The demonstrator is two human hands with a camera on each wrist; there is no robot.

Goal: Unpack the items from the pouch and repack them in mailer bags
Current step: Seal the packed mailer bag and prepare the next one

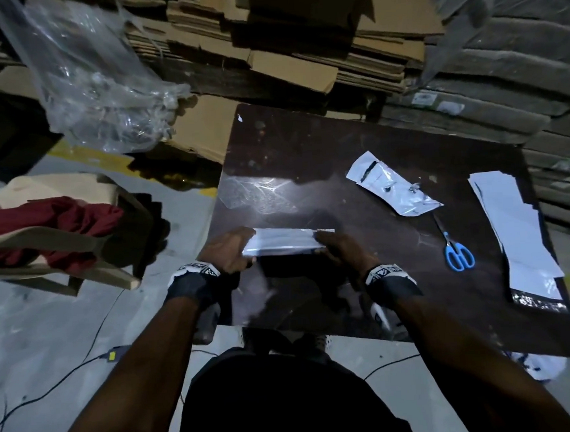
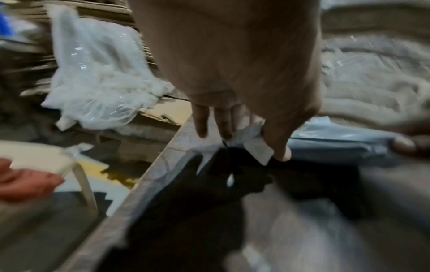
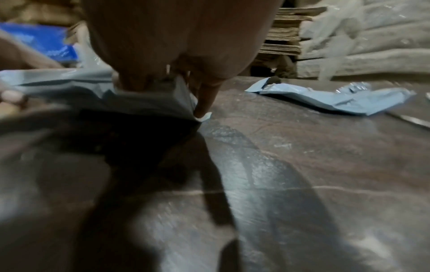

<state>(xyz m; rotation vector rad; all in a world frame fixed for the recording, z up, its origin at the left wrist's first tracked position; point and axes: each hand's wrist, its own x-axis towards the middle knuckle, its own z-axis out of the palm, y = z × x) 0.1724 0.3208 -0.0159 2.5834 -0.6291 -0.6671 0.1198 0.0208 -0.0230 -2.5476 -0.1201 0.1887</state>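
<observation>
A white-grey mailer bag (image 1: 286, 242) is held just above the dark table (image 1: 355, 139), stretched between both hands. My left hand (image 1: 232, 251) pinches its left end (image 2: 256, 145), thumb on top and fingers behind. My right hand (image 1: 336, 249) grips its right end (image 3: 149, 99), fingers curled over the edge. A torn silvery pouch (image 1: 392, 183) lies open farther right on the table, and it shows pale blue in the right wrist view (image 3: 330, 99). What is inside the held bag is hidden.
Blue-handled scissors (image 1: 455, 249) lie right of my hands. A stack of white mailer bags (image 1: 515, 233) runs along the table's right edge. Flattened cardboard (image 1: 285, 50) is piled behind, a clear plastic bag (image 1: 98, 83) hangs at the left, and a chair with red cloth (image 1: 56, 227) stands nearby.
</observation>
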